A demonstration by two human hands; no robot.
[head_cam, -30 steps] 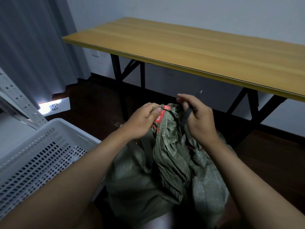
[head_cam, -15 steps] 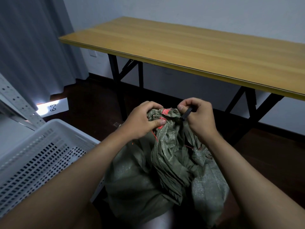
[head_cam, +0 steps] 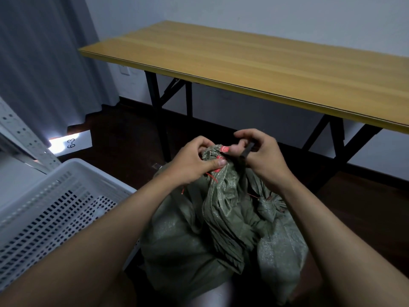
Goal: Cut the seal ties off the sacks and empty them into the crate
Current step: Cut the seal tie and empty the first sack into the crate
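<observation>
The left hand (head_cam: 194, 165) pinched the sack (head_cam: 221, 218) neck; the right hand (head_cam: 263, 160) held a dark cutter (head_cam: 245, 152) beside the red tie (head_cam: 223, 149). Cutting away from fingers looked safest.

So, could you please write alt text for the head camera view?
Two bare hands work at the bunched neck of a green woven sack: the left hand pinches the neck by its red seal tie, the right hand holds a dark tool. A white perforated crate stands left.
</observation>
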